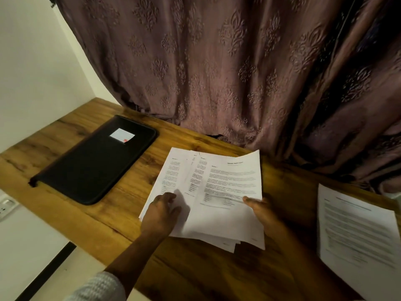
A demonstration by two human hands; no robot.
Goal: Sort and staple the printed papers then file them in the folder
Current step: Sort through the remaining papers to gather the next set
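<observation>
Wooden desk [195,274], mauve curtain [217,61] | left grip [161,213] presses papers [173,170] | right grip [263,210] pinches top sheet [230,181]

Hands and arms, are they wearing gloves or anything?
No gloves. The left hand and right hand are bare, and I see no rings or watch. A pale, knitted-looking sleeve shows near the left elbow; the right forearm is bare as far as the picture shows.

**Colours and Patterns**

The surface [195,274] is golden-brown with dark grain. The folder [91,166] is black, its label [121,134] white with a red spot. The papers [227,213] are white, printed grey-black. The curtain [217,61] is mauve-brown with embossed floral motifs.
</observation>
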